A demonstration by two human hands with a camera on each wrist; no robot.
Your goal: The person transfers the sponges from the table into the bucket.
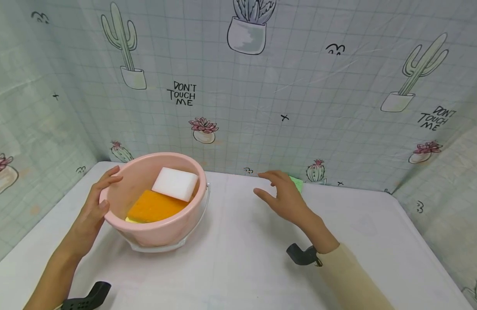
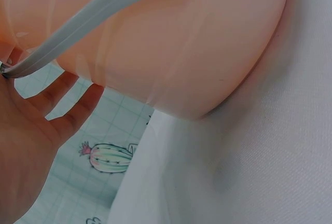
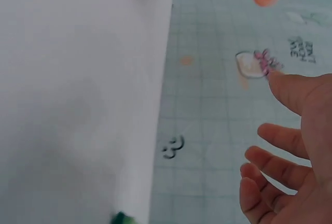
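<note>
A pink bucket (image 1: 166,227) with a pale handle (image 1: 158,248) stands at the left of the white table. Inside it lie a white sponge block (image 1: 175,183) and an orange sponge (image 1: 155,207), with a yellow edge showing beneath the orange one. My left hand (image 1: 90,215) grips the bucket's left side at the rim; several of its fingers (image 2: 78,112) lie along the outer wall in the left wrist view. Over the table's far middle, my right hand (image 1: 286,198) is held with fingers spread and nothing in them. A green piece (image 1: 297,184) shows behind it, mostly hidden.
The white table (image 1: 238,267) reaches back to a curtain (image 1: 300,94) printed with cacti, which also hangs at both sides. Black wrist cameras (image 1: 302,255) are strapped on both wrists.
</note>
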